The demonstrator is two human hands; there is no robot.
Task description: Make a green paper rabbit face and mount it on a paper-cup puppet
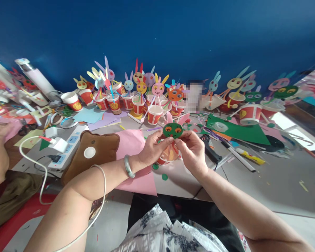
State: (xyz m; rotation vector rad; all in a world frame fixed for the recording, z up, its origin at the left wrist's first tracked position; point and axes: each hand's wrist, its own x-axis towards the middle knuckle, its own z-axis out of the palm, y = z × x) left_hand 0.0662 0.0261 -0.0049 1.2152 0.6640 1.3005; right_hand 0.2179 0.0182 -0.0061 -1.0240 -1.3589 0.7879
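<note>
Between my two hands is a green paper face [173,131] with orange eyes and pink ears. My left hand [157,147] pinches its lower left edge between thumb and fingers. On the other side, my right hand [193,152] grips the lower right edge, the thumbs close together under the mouth. Just below and behind the fingers stands a red and white paper cup [162,161], partly hidden by my hands. Small green paper discs [165,177] lie on the table in front of the cup.
Finished-looking cup figures [154,113] line the blue wall. Left of me are a brown bear-shaped cushion [99,154], a power strip [68,147] and pink paper [131,143]. A black glue gun [211,150] and green sheet [236,131] lie right. A white cable [104,189] crosses my left arm.
</note>
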